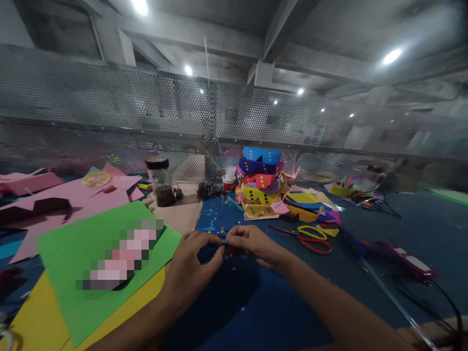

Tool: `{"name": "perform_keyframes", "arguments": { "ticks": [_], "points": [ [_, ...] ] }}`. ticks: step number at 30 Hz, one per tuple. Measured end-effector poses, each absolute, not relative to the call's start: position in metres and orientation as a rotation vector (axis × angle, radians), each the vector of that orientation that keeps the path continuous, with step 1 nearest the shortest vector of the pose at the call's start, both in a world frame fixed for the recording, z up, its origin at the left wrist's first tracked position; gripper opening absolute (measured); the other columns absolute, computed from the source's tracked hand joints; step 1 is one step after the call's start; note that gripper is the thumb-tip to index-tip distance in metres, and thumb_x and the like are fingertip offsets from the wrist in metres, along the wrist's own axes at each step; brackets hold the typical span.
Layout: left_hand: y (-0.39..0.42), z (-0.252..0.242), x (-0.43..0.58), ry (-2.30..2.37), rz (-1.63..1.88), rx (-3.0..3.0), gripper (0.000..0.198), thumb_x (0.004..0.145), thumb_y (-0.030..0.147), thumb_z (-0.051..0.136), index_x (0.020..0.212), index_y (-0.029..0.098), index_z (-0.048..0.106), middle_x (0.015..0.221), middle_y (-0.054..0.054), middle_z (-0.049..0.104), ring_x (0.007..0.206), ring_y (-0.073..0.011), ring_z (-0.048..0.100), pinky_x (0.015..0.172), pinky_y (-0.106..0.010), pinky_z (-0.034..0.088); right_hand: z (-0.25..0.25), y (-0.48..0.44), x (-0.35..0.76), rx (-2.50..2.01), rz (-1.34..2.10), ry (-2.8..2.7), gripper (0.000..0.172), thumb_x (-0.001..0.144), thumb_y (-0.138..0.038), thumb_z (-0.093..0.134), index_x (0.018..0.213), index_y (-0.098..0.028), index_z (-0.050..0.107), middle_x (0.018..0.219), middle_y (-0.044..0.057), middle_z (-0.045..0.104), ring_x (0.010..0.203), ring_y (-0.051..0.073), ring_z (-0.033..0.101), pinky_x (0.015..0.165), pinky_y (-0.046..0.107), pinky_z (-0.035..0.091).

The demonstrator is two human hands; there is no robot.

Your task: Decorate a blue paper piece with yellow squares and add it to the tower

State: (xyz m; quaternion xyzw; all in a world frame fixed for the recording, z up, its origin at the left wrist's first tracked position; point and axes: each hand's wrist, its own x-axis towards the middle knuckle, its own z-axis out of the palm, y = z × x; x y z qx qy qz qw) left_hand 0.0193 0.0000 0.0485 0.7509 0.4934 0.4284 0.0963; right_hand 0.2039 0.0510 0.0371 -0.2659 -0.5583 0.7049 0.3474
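My left hand [195,261] and my right hand [252,243] meet fingertip to fingertip above the blue work surface [226,307]. Thumb and index finger of the left hand curve toward each other in a pinch. The right hand's fingers are bent and pressed together at the tips. Whatever lies between the fingertips is too small to name. Small paper bits [215,222] are scattered just beyond the hands. Right of my right hand lie scissors [310,239] with one yellow and one red handle loop, blades pointing left.
Behind the hands rises a stack of colored paper glasses [259,183] with dotted patterns. Green paper [98,312] lies at left, with a blurred-out object on it. A dark-lidded jar [161,183] stands behind. At right lies a purple glue gun [409,261] near a clear stick [393,297].
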Motion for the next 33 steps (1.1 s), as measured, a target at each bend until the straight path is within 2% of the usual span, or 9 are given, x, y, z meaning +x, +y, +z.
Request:
{"name": "perform_keyframes", "arguments": {
  "ticks": [13, 16, 20, 28, 33],
  "points": [
    [0.0011, 0.0475, 0.0199, 1.469, 1.266, 2.227, 0.005, 0.080, 0.024, 0.061, 0.081, 0.025, 0.066, 0.082, 0.000, 0.069, 0.085, -0.0216, 0.060, 0.082, -0.037, 0.042, 0.0393, 0.0497, 0.2025, -0.750, 1.740, -1.482, 0.038, 0.067, -0.045, 0.080, 0.082, -0.014, 0.063, 0.069, 0.000, 0.067, 0.062, 0.011, 0.061, 0.062, 0.023, 0.045],
    [0.0013, 0.0482, 0.0200, 1.461, 1.246, 2.196, 0.006, 0.081, 0.025, 0.061, 0.082, 0.025, 0.067, 0.084, 0.000, 0.070, 0.087, -0.0215, 0.061, 0.083, -0.037, 0.043, 0.0359, 0.0519, 0.2036, -0.721, 1.759, -1.475, 0.034, 0.072, -0.044, 0.077, 0.082, -0.013, 0.064, 0.071, 0.001, 0.067, 0.063, 0.011, 0.061, 0.064, 0.023, 0.046],
    [0.0035, 0.0481, 0.0198, 1.464, 1.238, 2.097, 0.007, 0.081, 0.027, 0.061, 0.082, 0.024, 0.067, 0.085, 0.000, 0.070, 0.087, -0.0215, 0.063, 0.083, -0.037, 0.045, 0.0323, 0.0542, 0.2038, -0.678, 1.803, -1.436, 0.040, 0.080, -0.053, 0.066, 0.083, -0.013, 0.065, 0.073, 0.003, 0.066, 0.064, 0.011, 0.062, 0.065, 0.025, 0.048],
    [0.0048, 0.0480, 0.0186, 1.500, 1.179, 2.092, 0.009, 0.080, 0.029, 0.060, 0.084, 0.025, 0.067, 0.087, -0.001, 0.070, 0.089, -0.0227, 0.063, 0.084, -0.037, 0.045, 0.0394, 0.0491, 0.2018, -0.742, 1.700, -1.495, 0.035, 0.069, -0.042, 0.079, 0.082, -0.013, 0.065, 0.072, 0.002, 0.067, 0.063, 0.011, 0.061, 0.064, 0.024, 0.047],
    [0.0037, 0.0478, 0.0189, 1.515, 1.176, 2.085, 0.007, 0.080, 0.028, 0.060, 0.083, 0.025, 0.066, 0.087, 0.000, 0.069, 0.089, -0.0226, 0.062, 0.083, -0.037, 0.044, 0.0397, 0.0501, 0.2020, -0.743, 1.680, -1.510, 0.034, 0.070, -0.042, 0.078, 0.081, -0.013, 0.065, 0.072, 0.002, 0.067, 0.062, 0.011, 0.061, 0.065, 0.025, 0.047]
  ]
}}
